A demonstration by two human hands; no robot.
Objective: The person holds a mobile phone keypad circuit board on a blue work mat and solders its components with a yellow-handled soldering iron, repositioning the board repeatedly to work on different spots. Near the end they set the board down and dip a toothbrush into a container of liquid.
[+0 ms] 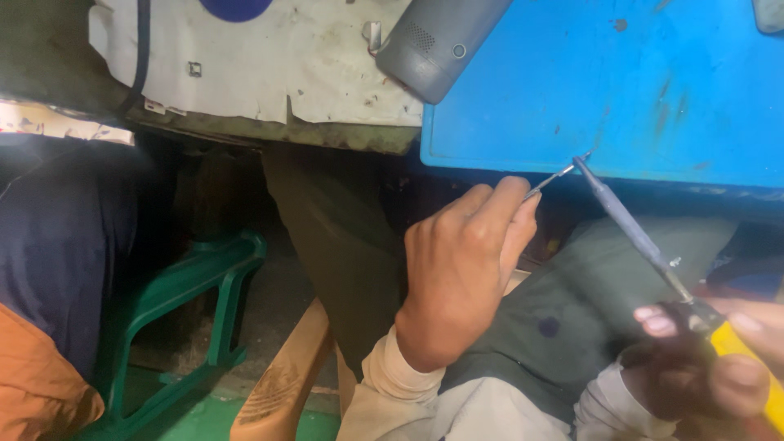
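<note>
- Blue bench edge fills the top right, above the person's lap.
- Soldering iron: tip raised to the bench edge, meeting the wire there.
- Right hand grips its yellow handle, partly cut off by the frame.
- Left hand pinches the wire, steadying it at the tip.
- Joint itself too small to make out.
- Grey device is cut off above.

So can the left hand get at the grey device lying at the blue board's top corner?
Probably yes: open space lies between the left hand and the grey device, with nothing across the way. But its fingers already pinch a thin metal piece against the soldering iron's tip.
</note>
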